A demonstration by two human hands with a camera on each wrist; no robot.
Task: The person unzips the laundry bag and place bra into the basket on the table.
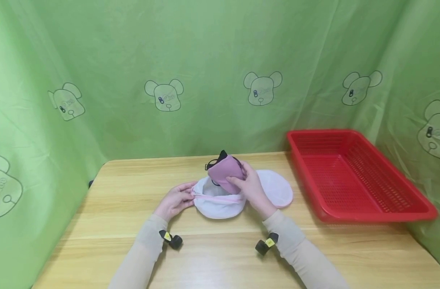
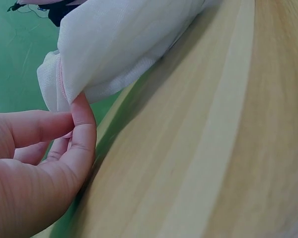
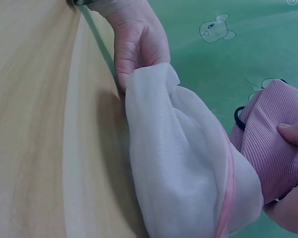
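A white mesh laundry bag [image 1: 220,209] with a pink zip edge lies unzipped on the table, its mouth facing up and away. At the bag's left end, my left hand [image 1: 175,200] pinches the rim between thumb and fingers; the left wrist view shows the white mesh [image 2: 124,44] at the fingertips. My right hand [image 1: 254,188] grips a folded pink ribbed bra [image 1: 225,172] with black straps, thumb on its near face. The bra's lower part is inside the bag's mouth and hidden, while its top and straps stick out. In the right wrist view, the pink ribbed cloth [image 3: 268,129] stands beside the bag's pink edge.
A flat round white mesh piece [image 1: 275,188] with pink edging lies right of the bag, partly behind my right hand. Farther right stands a red plastic basket [image 1: 313,196]. Green curtains [image 1: 212,128] hang behind and beside the wooden table [image 1: 115,200].
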